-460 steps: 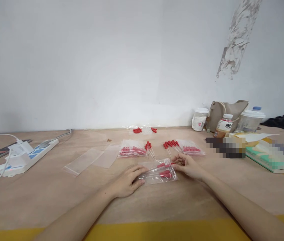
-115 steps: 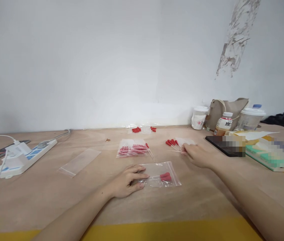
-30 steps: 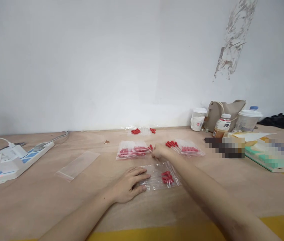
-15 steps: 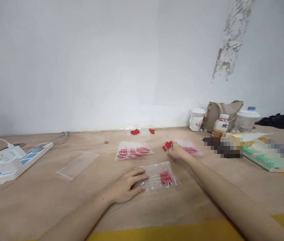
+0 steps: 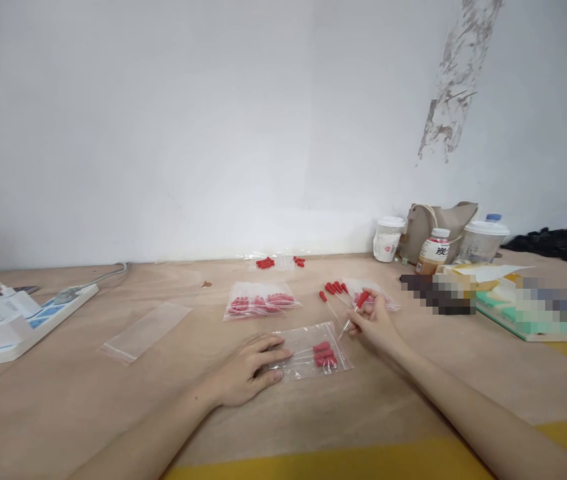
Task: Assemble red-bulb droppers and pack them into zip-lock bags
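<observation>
My left hand (image 5: pixel 251 370) lies with fingers spread on the left end of a clear zip bag (image 5: pixel 291 339). Inside the bag are several droppers (image 5: pixel 324 355) with red rubber bulbs and thin clear stems. Between the fingertips of my right hand (image 5: pixel 371 320) is a single dropper (image 5: pixel 362 300), tilted, its red bulb up and its tip near the bag's right edge. Just left of that hand, several loose droppers (image 5: pixel 334 289) lie on the table. Behind my right hand sits a filled zip bag (image 5: pixel 388 303), partly covered by it.
Filled bags (image 5: pixel 262 303) of droppers lie mid-table, with an unfilled zip bag (image 5: pixel 148 330) to the left. Red bulbs (image 5: pixel 265 263) rest by the wall. A power strip (image 5: pixel 53 317) is far left; a cup (image 5: pixel 388 240), a bottle (image 5: pixel 433 252) and a green-white box (image 5: pixel 523 313) stand right.
My right hand has lifted one dropper from the loose group and come back toward the bag, uncovering the others. My left hand stays on the bag. The view has shifted slightly.
</observation>
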